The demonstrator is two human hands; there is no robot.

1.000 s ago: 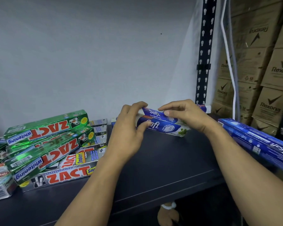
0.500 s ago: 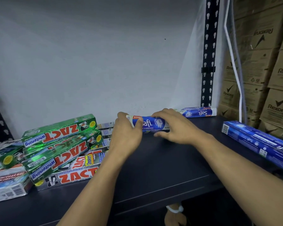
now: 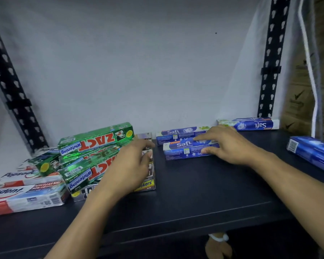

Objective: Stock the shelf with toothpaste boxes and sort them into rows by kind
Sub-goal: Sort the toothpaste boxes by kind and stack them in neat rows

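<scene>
- The dark flat shelf board (image 3: 204, 193) is bare from the boxes to its front edge, widest at centre-right.
- The right hand (image 3: 230, 144) grips the front blue "Safi" toothpaste box (image 3: 183, 151), thumb in front and fingers on top. The box lies flat mid-shelf, just before a second blue "Safi" box (image 3: 176, 134).
- The left hand (image 3: 129, 165) has loosely bent fingers and holds nothing, over the silver "Smokers" boxes (image 3: 145, 185).
- The green "ZACT Whitening" boxes (image 3: 95, 141) are stacked at left, with the white-red "Pepsodent" boxes (image 3: 26, 197) beyond.
</scene>
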